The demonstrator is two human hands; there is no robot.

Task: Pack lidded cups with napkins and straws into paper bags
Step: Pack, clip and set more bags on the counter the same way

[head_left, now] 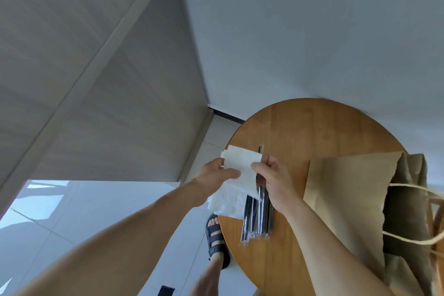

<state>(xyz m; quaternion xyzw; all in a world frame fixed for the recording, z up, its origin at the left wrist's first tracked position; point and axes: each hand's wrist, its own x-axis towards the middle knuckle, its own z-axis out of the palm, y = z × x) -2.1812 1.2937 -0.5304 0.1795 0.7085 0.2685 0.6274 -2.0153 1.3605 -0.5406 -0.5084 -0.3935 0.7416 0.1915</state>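
Napkin (241, 163) is pinched by left hand (214, 176) and right hand (276, 181) over wooden table (312, 127) near white wall (312, 31).

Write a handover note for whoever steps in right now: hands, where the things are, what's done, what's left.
Left hand pinches the napkin; right hand pinches the same napkin, apparently with a black straw.
The napkin stack and wrapped straws lie at the table edge; the paper bag lies on its side, mouth open, to the right.
Done: napkin picked. Left: load the bag; no cups in view.
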